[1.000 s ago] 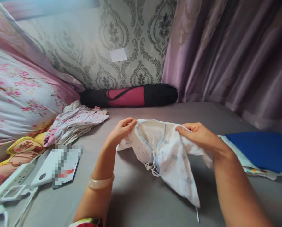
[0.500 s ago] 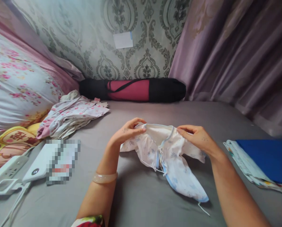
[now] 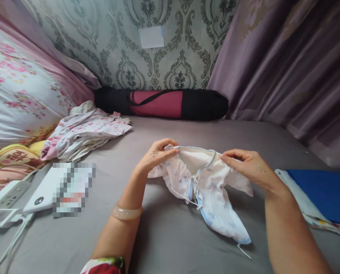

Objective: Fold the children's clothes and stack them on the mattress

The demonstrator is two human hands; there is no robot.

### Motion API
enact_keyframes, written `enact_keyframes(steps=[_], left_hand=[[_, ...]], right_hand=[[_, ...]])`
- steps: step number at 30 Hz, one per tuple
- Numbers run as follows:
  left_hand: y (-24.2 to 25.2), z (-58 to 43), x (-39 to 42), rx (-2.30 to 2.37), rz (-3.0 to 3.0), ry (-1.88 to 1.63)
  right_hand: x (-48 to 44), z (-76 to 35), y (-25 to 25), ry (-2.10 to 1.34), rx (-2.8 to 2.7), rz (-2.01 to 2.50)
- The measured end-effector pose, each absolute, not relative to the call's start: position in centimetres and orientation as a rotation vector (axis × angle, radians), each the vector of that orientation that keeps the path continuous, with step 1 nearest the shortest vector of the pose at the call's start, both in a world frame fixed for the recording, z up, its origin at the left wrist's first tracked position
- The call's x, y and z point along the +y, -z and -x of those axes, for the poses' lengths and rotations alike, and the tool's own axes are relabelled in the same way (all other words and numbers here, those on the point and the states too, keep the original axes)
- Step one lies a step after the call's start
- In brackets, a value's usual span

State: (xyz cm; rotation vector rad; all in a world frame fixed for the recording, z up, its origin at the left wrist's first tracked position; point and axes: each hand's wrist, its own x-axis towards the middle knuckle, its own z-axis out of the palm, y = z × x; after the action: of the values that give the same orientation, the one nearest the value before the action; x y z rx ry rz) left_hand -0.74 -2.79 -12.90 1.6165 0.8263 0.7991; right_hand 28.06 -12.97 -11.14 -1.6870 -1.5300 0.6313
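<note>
A small white baby shirt with pale blue edging and tie strings is held up at its shoulders above the grey bed sheet. My left hand pinches the shoulder on the left, thumb on top of the cloth. Opposite it, my right hand has the other shoulder between thumb and fingers. The neckline gapes between the two hands, showing the pale inside. Lower down, the front flap hangs onto the sheet with a loose string at its tip.
Folded blue cloth lies at the right. To the left are a pile of printed clothes, a white power bank, a power strip with cables, and a floral pillow. A black and pink bag rests against the wall.
My right hand has moved slightly to the right with its shoulder of the shirt, so the neckline is stretched a little wider. The view has shifted slightly.
</note>
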Motion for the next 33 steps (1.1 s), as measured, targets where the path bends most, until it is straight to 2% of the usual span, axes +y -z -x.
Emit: enact_keyframes(steps=[5, 9, 24, 28, 33], left_hand=[[12.6, 0.5, -3.1, 0.92, -1.599, -0.824], [12.1, 0.3, -3.2, 0.936, -1.67, -0.976], [11.6, 0.1, -3.8, 0.76, -1.72, -1.131], [9.1, 1.0, -4.2, 0.795, -1.846, -1.129], [3.1, 3.0, -4.4, 0.79, -2.113, -1.016]], right_hand=[[-13.2, -27.7, 10.6, -0.566, -1.632, 1.695], [-13.3, -27.3, 10.5, -0.503, -1.674, 1.718], [-15.1, -27.0, 7.5, -0.584, -1.632, 1.515], [-15.0, -27.7, 6.3, -0.613, -1.633, 1.471], [-14.3, -28.1, 3.0, -0.57, -1.645, 1.418]])
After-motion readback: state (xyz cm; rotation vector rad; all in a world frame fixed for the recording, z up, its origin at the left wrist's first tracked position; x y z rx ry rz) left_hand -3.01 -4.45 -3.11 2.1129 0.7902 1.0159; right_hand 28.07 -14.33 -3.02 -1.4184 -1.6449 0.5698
